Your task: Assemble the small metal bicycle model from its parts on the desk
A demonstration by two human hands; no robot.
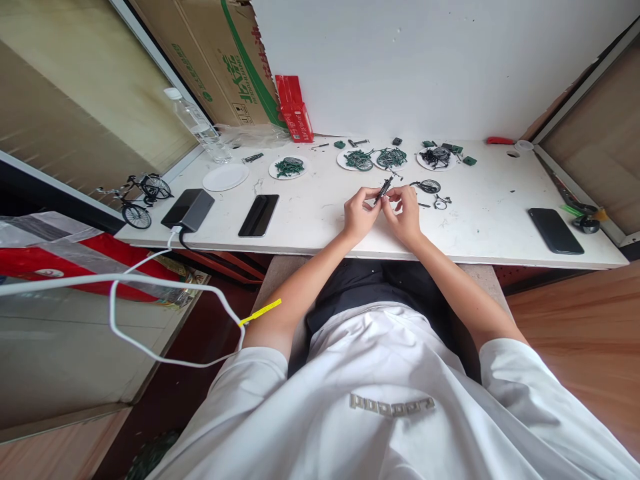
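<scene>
Between my two hands, above the white table, is a small black bicycle part (384, 190). My left hand (361, 215) pinches it from the left side. The fingers of my right hand (404, 213) close on it from the right, and the fingertips of both hands nearly meet. Just beyond my right hand lie a small black wheel (429, 187) and a thin black frame piece (442, 202). Plates with green parts (359, 160) and a plate with black parts (437, 159) stand farther back.
A finished model bicycle (136, 200), a dark grey box (188, 211) with a cable and a phone (259, 215) are at the left. A bottle (197, 127) stands behind them. Another phone (555, 231) and a red-handled tool (500, 141) lie at the right.
</scene>
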